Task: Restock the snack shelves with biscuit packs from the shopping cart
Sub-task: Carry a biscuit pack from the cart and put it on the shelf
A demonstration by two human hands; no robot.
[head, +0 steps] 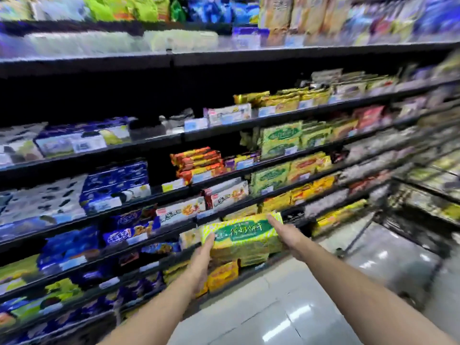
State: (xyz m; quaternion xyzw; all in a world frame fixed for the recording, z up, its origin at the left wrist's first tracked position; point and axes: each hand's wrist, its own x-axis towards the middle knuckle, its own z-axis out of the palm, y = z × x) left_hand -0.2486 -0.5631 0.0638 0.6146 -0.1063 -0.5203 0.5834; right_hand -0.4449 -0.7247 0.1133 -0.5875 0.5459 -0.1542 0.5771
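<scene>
A stack of yellow-green biscuit packs (240, 236), the top one bearing a green oval label, is carried between my two hands in front of the lower snack shelves (174, 190). My left hand (202, 257) presses the stack's left end with straight fingers. My right hand (286, 235) lies flat against its right end, fingers reaching over the top edge. The shopping cart (408, 220), a dark wire frame, stands at the right on the floor. Motion blur softens the whole view.
Black shelves run from left to right, filled with blue, orange, white and green-yellow snack packs. Matching green-yellow packs (281, 138) sit on shelves above the stack. Orange packs (222, 275) lie on the bottom shelf. A glossy tiled floor (286, 307) lies below my arms.
</scene>
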